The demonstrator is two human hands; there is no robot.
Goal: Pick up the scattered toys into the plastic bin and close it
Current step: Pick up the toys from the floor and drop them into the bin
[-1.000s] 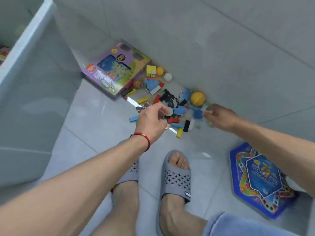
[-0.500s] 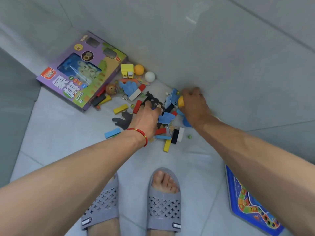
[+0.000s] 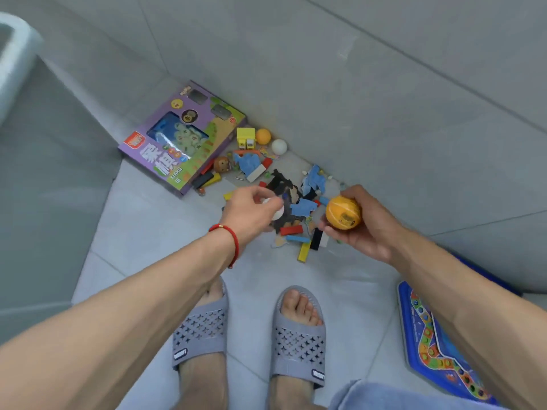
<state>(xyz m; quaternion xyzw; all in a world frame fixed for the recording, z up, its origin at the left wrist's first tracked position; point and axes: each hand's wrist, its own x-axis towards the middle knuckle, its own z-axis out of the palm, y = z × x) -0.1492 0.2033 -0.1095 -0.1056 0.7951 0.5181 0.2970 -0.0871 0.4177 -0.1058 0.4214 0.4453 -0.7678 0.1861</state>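
- Two hands work over the toy pile: the right hand (image 3: 365, 224) has its fingers curled round one yellow-orange ball (image 3: 343, 213), smooth and glossy with small print on its skin, lifted clear of the floor at 3 o'clock of the pile.
- The left hand (image 3: 251, 213), with one red cord bracelet (image 3: 232, 242) at the wrist, pinches small white pieces (image 3: 273, 207) between thumb and fingertips; what they are I cannot tell.
- Still on the grey tiled floor (image 3: 165, 232): two small balls at 12 o'clock of the pile, one orange ball (image 3: 263, 136) and one white ball (image 3: 279, 146), both matte and round, just beside one yellow block toy (image 3: 245, 137).
- One round brown wooden head (image 3: 222, 164) lies beside the box.
- Flat blue cut-out pieces (image 3: 305, 207) and several oblong coloured bricks, such as a red brick (image 3: 291, 230) and a yellow brick (image 3: 304, 252), lie mixed together.
- One purple cardboard game box (image 3: 180, 137) lies flat at 11 o'clock of the pile; one blue board game tray (image 3: 438, 347) lies at 4 o'clock.
- The plastic bin (image 3: 13, 54), pale and translucent, shows only a rim at the far 9 o'clock edge, well apart from the toys.
- Two grey perforated rubber slippers (image 3: 299, 347) stand at 6 o'clock.
- Half a second ago both hands were down in the pile and the right hand was reaching onto the ball; now both are raised with their loads, and the bin's rim has come into view.
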